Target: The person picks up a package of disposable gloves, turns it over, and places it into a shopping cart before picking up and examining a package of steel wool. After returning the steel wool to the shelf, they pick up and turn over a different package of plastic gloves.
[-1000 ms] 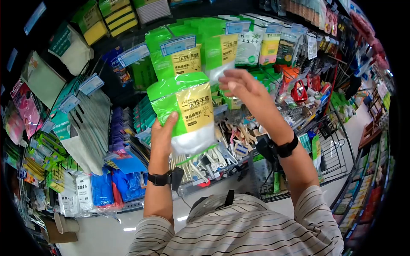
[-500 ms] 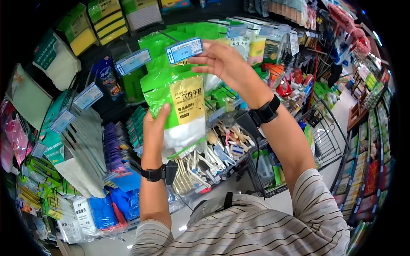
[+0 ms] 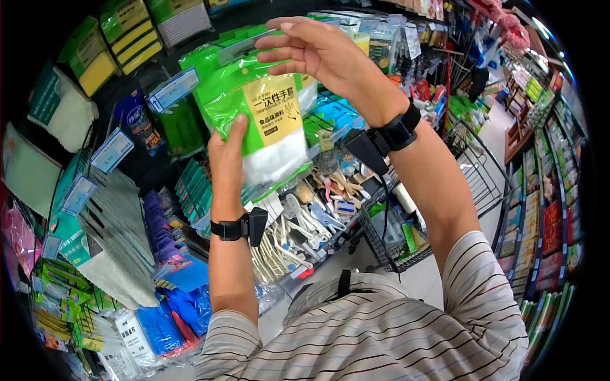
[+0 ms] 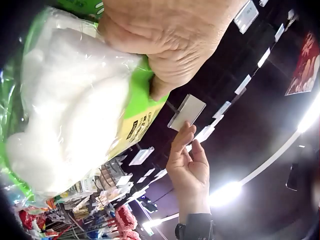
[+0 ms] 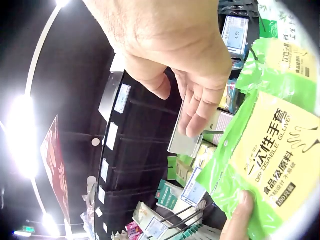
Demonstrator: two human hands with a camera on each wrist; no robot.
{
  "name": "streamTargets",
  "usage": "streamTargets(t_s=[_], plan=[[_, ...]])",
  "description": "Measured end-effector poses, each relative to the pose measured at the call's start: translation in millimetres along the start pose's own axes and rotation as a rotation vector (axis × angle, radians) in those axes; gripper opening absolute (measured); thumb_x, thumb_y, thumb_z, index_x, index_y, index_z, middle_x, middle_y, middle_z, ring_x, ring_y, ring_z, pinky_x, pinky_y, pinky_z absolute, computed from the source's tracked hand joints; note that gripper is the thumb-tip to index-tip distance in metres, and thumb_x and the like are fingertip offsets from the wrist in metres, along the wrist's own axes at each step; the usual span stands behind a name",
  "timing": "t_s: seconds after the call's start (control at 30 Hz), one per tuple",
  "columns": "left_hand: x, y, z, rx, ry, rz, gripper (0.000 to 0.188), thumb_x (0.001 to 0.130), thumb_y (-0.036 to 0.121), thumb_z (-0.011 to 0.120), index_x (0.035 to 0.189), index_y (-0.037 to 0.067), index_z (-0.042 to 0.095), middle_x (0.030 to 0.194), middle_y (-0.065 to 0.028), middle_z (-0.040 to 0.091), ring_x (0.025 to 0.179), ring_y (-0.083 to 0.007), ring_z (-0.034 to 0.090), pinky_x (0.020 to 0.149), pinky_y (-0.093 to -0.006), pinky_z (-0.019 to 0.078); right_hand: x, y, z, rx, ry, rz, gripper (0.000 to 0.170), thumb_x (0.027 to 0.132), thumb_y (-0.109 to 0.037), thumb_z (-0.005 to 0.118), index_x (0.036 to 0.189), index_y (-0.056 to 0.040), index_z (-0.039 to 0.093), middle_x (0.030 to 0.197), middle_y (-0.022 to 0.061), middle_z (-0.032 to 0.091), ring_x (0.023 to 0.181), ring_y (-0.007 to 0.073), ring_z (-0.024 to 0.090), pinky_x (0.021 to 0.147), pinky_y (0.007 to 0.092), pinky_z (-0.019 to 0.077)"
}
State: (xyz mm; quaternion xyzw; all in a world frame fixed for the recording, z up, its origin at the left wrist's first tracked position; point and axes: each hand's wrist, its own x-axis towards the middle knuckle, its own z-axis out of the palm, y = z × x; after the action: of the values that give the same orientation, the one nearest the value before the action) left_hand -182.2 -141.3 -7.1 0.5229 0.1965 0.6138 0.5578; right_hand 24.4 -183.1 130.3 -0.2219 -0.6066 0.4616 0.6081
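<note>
My left hand grips a green, yellow and white pack of disposable gloves by its left edge, thumb across the front. The pack hangs upright before similar green packs on the rack. Up at the hook's front end, my right hand has its fingers extended against a clear price tag holder, which is tilted up. In the right wrist view, the fingertips lie on the tag holder, the thumb apart from it. The left wrist view shows the pack's white lower part close up.
Other price tags jut out on hooks to the left, beside hanging cloths. Below is a bin of brushes and utensils. A black wire shopping cart stands at the right, and a cable hangs from my right wrist camera.
My right hand has moved up and left to the price tag, which has swung from facing me to tilted up. The left hand has raised the glove pack closer to the hanging packs.
</note>
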Motion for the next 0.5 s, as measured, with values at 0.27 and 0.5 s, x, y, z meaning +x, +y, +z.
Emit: streamTargets(t_s=[0.27,0.5], plan=[[21,-13,0,-0.035,0.023,0.024,0.034,0.096,0.019,0.067,0.123,0.001,0.062,0.118,-0.0084,0.068,0.101,-0.0161,0.064,0.089,-0.0306,0.0515,-3,-2,2,-0.020,0.045,0.012,0.038,0.099,-0.021,0.056,0.126,0.0051,0.053,0.115,0.0225,0.067,0.104,0.0321,0.068,0.088,0.0413,0.0585],[27,-9,2,0.043,0.058,0.039,0.036,0.096,0.021,0.066,0.125,-0.001,0.062,0.118,-0.0075,0.067,0.100,-0.0152,0.063,0.090,-0.0292,0.0491,-4,-1,4,-0.008,0.042,0.012,0.039,0.099,-0.021,0.056,0.127,0.0063,0.053,0.113,0.0219,0.067,0.103,0.0321,0.069,0.087,0.0409,0.0590]])
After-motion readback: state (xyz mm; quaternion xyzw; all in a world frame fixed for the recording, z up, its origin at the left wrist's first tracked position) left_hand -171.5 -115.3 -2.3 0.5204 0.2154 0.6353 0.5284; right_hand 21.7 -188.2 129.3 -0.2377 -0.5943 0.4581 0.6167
